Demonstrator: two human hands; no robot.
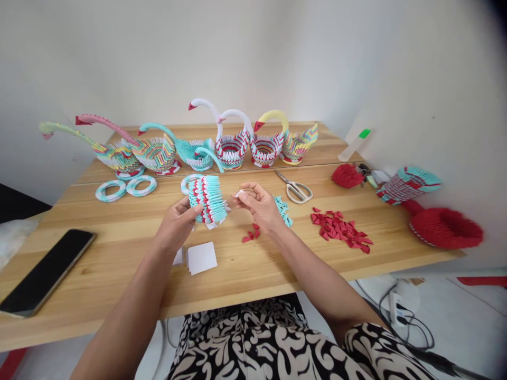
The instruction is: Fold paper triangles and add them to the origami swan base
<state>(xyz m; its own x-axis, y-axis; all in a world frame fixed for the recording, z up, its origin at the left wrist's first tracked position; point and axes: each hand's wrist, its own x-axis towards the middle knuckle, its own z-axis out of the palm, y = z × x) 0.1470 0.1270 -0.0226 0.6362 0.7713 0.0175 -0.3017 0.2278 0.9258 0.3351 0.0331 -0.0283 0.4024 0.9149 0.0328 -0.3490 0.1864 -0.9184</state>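
Observation:
My left hand (182, 215) is closed around a folded-paper piece (208, 198) made of turquoise, red and white units, held tilted on its side above the table. To its right, my right hand (255, 203) pinches a small white folded paper piece (240, 193) between thumb and fingers, a short gap from the larger piece. Below the hands lie a few red paper triangles (251, 233). Turquoise paper triangles (283, 210) are partly hidden behind my right hand. White paper sheets (202, 257) rest near my left wrist.
Several paper swans (233, 148) line the back. Two paper rings (141, 186) lie at left, a phone (46, 272) at front left. Scissors (298, 191), a red triangle pile (341, 229), a glue bottle (354, 145) and a red paper basket (446, 227) are on the right.

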